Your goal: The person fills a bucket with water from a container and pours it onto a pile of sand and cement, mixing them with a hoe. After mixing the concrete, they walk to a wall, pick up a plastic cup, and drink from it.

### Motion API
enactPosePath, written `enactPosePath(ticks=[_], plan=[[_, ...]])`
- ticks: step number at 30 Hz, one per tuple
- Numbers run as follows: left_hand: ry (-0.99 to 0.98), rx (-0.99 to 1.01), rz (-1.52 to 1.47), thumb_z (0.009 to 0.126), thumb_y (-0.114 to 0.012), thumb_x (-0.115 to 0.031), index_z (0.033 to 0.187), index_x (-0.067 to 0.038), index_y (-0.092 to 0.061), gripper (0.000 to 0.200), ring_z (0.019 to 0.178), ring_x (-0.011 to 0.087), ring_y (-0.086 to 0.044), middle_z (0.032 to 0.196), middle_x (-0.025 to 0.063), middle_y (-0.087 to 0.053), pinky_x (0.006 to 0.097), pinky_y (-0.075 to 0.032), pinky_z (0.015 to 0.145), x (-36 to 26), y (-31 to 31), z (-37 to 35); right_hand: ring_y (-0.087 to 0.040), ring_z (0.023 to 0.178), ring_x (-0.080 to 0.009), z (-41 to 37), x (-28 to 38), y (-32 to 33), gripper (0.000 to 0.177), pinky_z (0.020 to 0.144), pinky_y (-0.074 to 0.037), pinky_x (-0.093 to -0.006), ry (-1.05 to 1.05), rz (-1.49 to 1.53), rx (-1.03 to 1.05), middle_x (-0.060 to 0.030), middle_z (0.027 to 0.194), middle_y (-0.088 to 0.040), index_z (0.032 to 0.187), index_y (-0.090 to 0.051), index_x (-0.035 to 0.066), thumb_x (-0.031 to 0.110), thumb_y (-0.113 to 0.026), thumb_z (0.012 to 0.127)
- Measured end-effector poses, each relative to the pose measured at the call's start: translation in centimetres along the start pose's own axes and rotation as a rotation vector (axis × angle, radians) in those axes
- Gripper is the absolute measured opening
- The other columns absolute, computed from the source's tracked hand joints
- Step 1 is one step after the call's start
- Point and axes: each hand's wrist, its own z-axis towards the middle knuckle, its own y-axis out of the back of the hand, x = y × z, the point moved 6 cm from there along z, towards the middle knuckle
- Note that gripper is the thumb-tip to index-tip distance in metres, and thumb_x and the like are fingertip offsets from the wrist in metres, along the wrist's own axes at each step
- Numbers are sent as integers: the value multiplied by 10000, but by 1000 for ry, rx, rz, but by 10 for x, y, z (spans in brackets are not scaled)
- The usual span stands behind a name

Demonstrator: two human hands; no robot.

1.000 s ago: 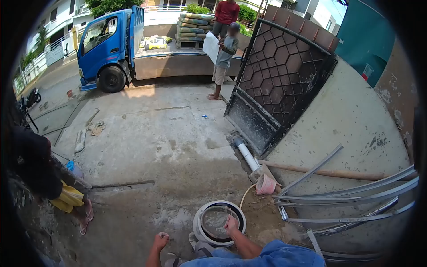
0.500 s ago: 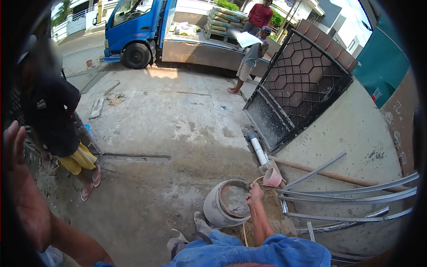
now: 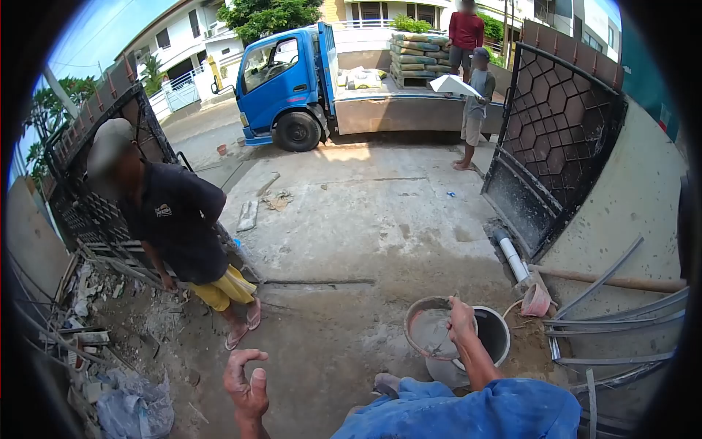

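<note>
My right hand [image 3: 462, 322] grips the rim of a grey bucket [image 3: 428, 333] smeared with wet cement. The bucket is tilted toward me and leans against a white bucket with a dark inside [image 3: 496, 333] just to its right. My right arm runs down to a blue sleeve at the bottom edge. My left hand [image 3: 246, 385] hovers low in the middle, above the dirty concrete, fingers loosely curled and apart, holding nothing.
A person in a dark shirt and yellow shorts [image 3: 179, 227] stands close on the left beside rubble [image 3: 95, 344]. A black gate [image 3: 559, 139], white pipe [image 3: 510, 256], pink cup [image 3: 537, 300], wooden handle [image 3: 614, 280] and metal strips [image 3: 621, 322] lie right. A blue truck [image 3: 289, 80] and two people stand beyond.
The view has swung left. The grey bucket now tilts out of the white one, still held by my right hand. My left hand has dropped from the left edge to low centre.
</note>
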Motion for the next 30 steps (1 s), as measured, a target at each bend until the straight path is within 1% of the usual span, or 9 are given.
enactPosePath(ticks=[1, 3, 7, 12, 16, 20, 22, 25, 30], plan=[[338, 72, -176, 905, -571, -205, 1053, 27, -559, 276, 796, 178, -603, 901, 115, -637, 309, -485, 752, 64, -26, -39, -335, 384, -106, -3, -6, -12, 232, 349, -279, -298, -13, -26, 43, 35, 522, -353, 717, -505, 122, 273, -588, 872], [748, 186, -265, 911, -564, -189, 1075, 28, -560, 272, 801, 149, -608, 914, 96, -642, 289, -490, 742, 135, -64, -113, -339, 391, -109, -5, -18, -37, 224, 347, -281, -299, -23, -82, 106, 27, 538, -374, 720, -521, 114, 259, -584, 879], [1064, 302, -239, 921, -553, -205, 1091, 28, -555, 288, 777, 144, -609, 908, 85, -640, 281, -491, 724, 199, -99, -248, -394, 440, -115, -24, -34, -88, 321, 410, -336, -309, 33, -279, 301, 18, 537, -406, 659, -506, 110, 291, -533, 923], [1464, 95, -310, 935, -527, -244, 1084, -39, -567, 257, 751, 140, -608, 898, 71, -642, 270, -471, 643, 197, -115, -346, -384, 513, -97, -53, -75, -153, 397, 466, -307, -316, 135, -539, 534, 19, 570, -414, 627, -483, 70, 307, -491, 945], [1538, -70, -332, 947, -504, -269, 1081, -67, -574, 252, 740, 134, -610, 901, 54, -644, 260, -461, 610, 201, -127, -402, -336, 590, -76, -103, -100, -194, 426, 522, -277, -307, 237, -730, 858, 30, 606, -393, 615, -442, 52, 308, -477, 954], [1622, -444, -503, 957, -457, -329, 1085, -81, -587, 308, 729, 116, -610, 928, 38, -649, 257, -458, 598, 187, -137, -442, -314, 547, -73, -171, -134, -228, 415, 495, -258, -285, 211, -842, 1207, 42, 582, -373, 618, -434, 77, 288, -459, 974], [1701, -617, -635, 948, -440, -364, 1117, -87, -587, 357, 731, 115, -616, 964, 26, -659, 266, -447, 583, 188, -148, -468, -294, 562, -92, -203, -167, -237, 466, 506, -264, -325, 138, -950, 1330, 22, 569, -333, 596, -377, 58, 303, -419, 990], [1698, -808, -789, 958, -366, -505, 1189, -87, -548, 511, 947, 239, -620, 1073, 93, -630, 371, -471, 772, 182, -146, -485, -290, 583, -74, -269, -194, -246, 440, 510, -244, -286, 135, -1137, 1521, 24, 601, -350, 609, -388, 94, 294, -437, 999], [1613, -1196, -1136, 978, -238, -539, 1361, -54, -398, 638, 1120, 309, -538, 1340, 151, -484, 430, -423, 898, 171, -124, -526, -289, 578, -61, -402, -257, -254, 421, 516, -244, -257, 250, -1289, 1988, 53, 609, -340, 640, -405, 98, 308, -441, 1004]])
